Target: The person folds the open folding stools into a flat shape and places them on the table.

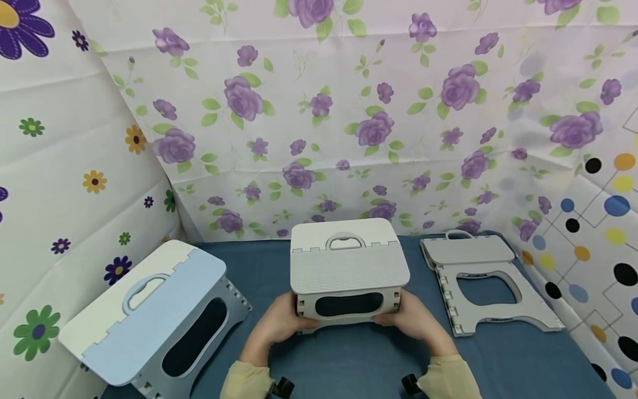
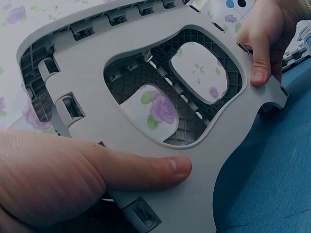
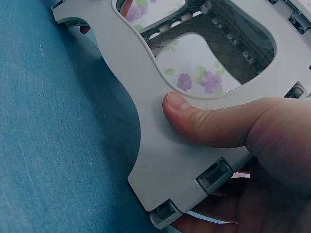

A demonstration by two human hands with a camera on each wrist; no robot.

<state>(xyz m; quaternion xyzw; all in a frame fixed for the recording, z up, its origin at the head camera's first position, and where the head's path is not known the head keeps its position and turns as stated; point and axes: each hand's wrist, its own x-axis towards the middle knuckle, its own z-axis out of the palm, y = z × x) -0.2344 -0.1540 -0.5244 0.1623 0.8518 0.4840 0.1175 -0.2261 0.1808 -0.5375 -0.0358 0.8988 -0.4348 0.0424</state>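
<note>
A white and grey folding step stool (image 1: 349, 257) stands unfolded in the middle of the head view, its handle on the top. My left hand (image 1: 281, 318) grips its lower left side, the thumb lying on the front leg panel (image 2: 194, 170) in the left wrist view. On the opposite side my right hand (image 1: 411, 318) holds the stool in the same way, the thumb (image 3: 204, 121) pressed below the oval opening and the fingers behind the panel. Whether the feet touch the cloth is hard to tell.
To the left stands an unfolded blue and white step stool (image 1: 164, 305), turned at an angle. A grey folding stool (image 1: 478, 277) lies flattened on the right. Blue cloth (image 1: 349, 366) covers the table, and flowered sheets (image 1: 339, 138) hang behind it.
</note>
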